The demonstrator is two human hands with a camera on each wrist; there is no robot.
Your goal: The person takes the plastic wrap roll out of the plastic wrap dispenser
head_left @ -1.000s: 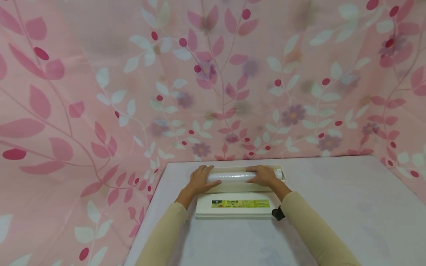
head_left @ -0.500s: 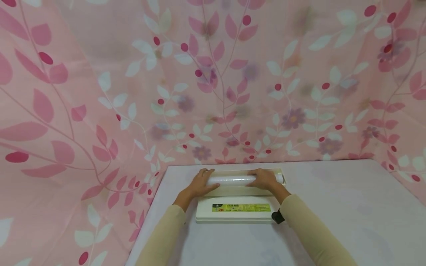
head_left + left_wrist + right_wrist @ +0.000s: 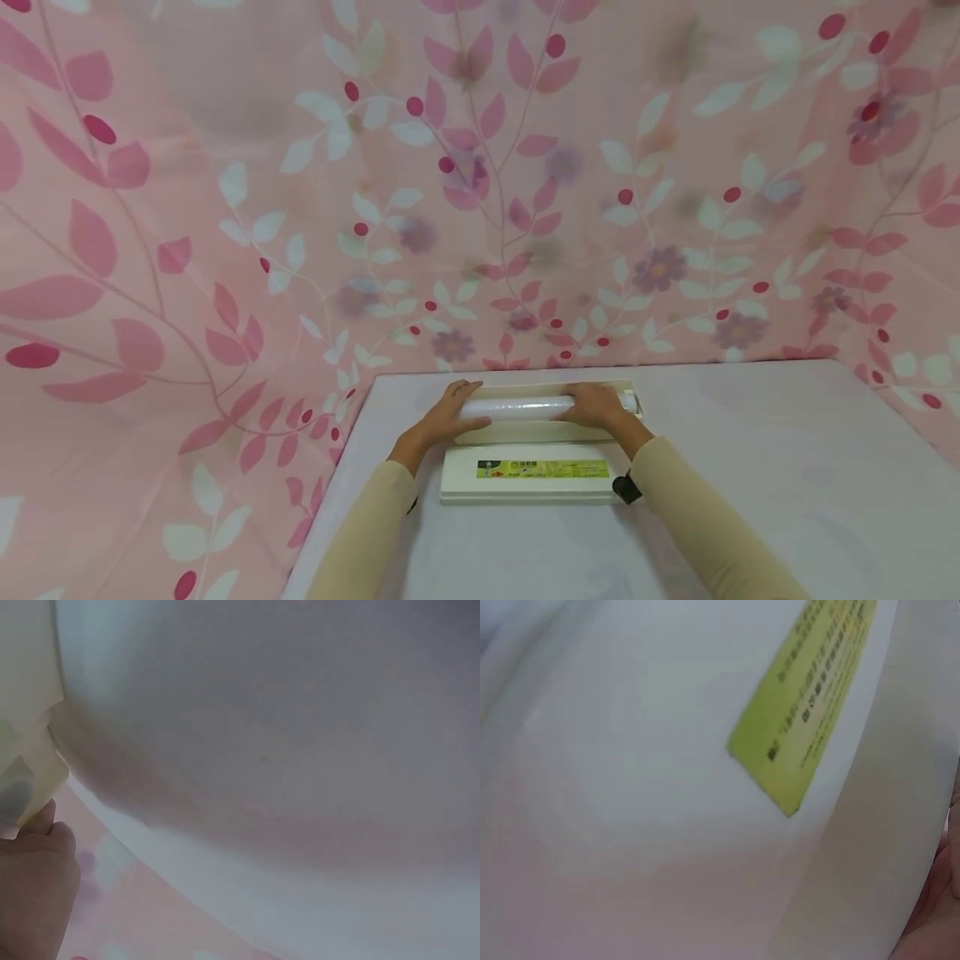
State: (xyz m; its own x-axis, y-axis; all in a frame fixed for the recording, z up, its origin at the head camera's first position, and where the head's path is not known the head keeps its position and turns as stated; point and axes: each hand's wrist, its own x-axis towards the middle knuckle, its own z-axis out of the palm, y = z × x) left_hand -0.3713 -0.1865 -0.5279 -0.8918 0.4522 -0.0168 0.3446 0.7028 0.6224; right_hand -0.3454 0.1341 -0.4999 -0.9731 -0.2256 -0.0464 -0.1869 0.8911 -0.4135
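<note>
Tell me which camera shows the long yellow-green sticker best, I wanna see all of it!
The head view: it shows the long, rectangular yellow-green label whole, on the smooth white rectangular lid. The right wrist view shows it bigger, but only one end, cut off at the top. I can't make it out in the left wrist view.

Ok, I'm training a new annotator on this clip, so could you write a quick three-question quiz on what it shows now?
1. Multiple choice: what is the main colour of the label on the lid?
A. Red
B. Yellow-green
C. Blue

2. True or false: in the head view, the lid lies on the far side of the open box.

3. Short answer: what stretches between the left hand and the right hand?

Key:
1. B
2. False; it lies on the near side.
3. A white roll.
</note>
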